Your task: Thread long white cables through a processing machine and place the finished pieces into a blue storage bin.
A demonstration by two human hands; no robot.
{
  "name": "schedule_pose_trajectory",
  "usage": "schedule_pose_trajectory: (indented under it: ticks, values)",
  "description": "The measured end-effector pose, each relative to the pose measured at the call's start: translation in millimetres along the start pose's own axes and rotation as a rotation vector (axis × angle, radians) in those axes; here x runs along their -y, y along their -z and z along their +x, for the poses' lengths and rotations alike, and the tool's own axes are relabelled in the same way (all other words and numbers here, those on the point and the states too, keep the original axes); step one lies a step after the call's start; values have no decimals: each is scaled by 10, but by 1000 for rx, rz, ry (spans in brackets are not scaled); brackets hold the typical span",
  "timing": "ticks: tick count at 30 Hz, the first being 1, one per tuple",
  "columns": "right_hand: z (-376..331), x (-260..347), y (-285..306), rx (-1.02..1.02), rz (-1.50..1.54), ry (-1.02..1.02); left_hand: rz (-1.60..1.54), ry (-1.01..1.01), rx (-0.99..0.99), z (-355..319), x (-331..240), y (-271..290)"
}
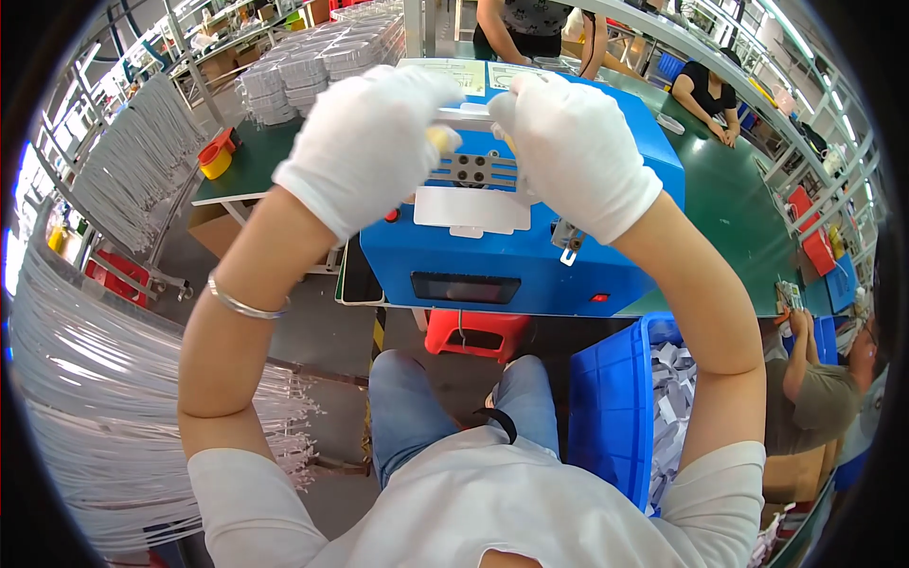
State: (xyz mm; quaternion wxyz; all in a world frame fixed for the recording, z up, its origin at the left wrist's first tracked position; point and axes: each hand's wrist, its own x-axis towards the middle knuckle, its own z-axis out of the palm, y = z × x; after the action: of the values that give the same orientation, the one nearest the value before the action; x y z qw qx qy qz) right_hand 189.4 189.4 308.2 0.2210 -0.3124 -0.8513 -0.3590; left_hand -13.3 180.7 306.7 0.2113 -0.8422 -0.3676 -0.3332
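Observation:
Both my hands wear white gloves and are raised over the blue bench machine point(426, 260). My left hand point(369, 142) is closed above its left side, with a yellowish patch at the fingertips. My right hand point(578, 147) is closed opposite, fingers curled inward. Between them runs a short pale strip point(466, 115); whether my fingers hold it is hidden by the gloves. Below the hands sit a metal plate with dark screws point(472, 168) and a white flat plate point(472, 210) on the machine's front. A small metal bracket point(569, 241) is beneath my right wrist.
A blue bin point(606, 407) of white pieces stands by my right leg. Bundles of white cables point(104, 407) hang at left. Stacked clear trays point(322, 57) and a red-yellow tape roll point(216, 156) lie on the green table point(260, 151). Under the machine is a red stool point(478, 333). Other people work nearby.

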Motion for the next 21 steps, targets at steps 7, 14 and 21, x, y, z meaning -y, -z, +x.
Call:
schedule_pose_trajectory:
  ticks: [7,14,21]
  values:
    - [133,-270,-18,361,677,-270,86,-123,-121,-72,100,-192]
    - [113,-139,-134,189,1171,-758,43,-94,-155,-35,81,-197]
    - [112,-49,-8,136,907,-367,-98,98,89,15,102,-183]
